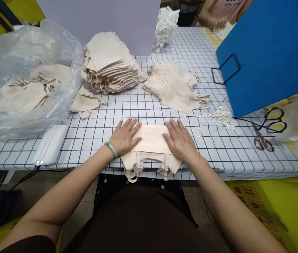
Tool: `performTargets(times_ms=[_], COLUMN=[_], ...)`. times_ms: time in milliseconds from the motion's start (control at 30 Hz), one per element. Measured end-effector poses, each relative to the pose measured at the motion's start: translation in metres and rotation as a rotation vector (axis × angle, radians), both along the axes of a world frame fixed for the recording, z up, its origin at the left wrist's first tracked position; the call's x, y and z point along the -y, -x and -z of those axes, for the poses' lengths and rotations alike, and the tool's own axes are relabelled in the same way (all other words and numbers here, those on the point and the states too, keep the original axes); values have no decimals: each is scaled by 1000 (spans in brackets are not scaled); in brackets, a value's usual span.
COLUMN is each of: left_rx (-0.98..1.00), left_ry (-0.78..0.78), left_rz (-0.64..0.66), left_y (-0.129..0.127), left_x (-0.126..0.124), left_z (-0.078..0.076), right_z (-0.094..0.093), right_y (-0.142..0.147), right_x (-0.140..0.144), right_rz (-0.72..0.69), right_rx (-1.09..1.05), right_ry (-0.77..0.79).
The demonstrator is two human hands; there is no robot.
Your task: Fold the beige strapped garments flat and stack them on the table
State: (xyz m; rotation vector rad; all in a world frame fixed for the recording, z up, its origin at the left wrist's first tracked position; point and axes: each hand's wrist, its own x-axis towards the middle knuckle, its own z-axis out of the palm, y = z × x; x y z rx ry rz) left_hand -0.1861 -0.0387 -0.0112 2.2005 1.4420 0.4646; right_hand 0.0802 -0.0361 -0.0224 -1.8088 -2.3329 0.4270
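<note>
A folded beige garment (152,144) lies at the near edge of the checked table (217,147), its straps hanging over the edge. My left hand (125,136) presses flat on its left side, fingers spread; a green bangle sits on that wrist. My right hand (180,138) lies flat on the garment's right side. Neither hand grips anything.
A tall stack of folded beige garments (109,63) stands behind, with a loose beige pile (174,86) to its right. A clear plastic bag (25,70) holds more garments at left. Scissors (266,130), fabric scraps (219,114), a blue board (270,52) and a white device (51,143) also sit here. Another person's hand (217,21) shows far back.
</note>
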Motion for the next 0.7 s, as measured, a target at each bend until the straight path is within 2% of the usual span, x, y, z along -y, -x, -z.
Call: performTargets(times_ms=[67,133,233,300,400,467,567,700], left_rx=[-7,13,107,120,25,-34,-54,25], left_ry=[-23,-128,-377,-416,-301,-190,18,243], left_rz=[-2,-39,-147,-129,-62,-70,-87,-63], left_y=[1,1,2,2,-2,-4,-6,0], left_x=[4,21,76,120,168,182,186,192], left_z=[-6,-17,-31,-33,-20,-6,9,14], right_z=[1,-6,-29,-45,-55,-49,-32,-20], right_y=[-4,-3,12,32,67,86,100,100], right_x=[1,4,7,5,-3,-9,-14,-12], right_rz=[6,5,-75,-248,-597,-743,-790,-760], right_rx=[9,18,14,-23,-73,-71,-63,-46], right_ry=[9,-18,-161,-203,-70,41,72,11])
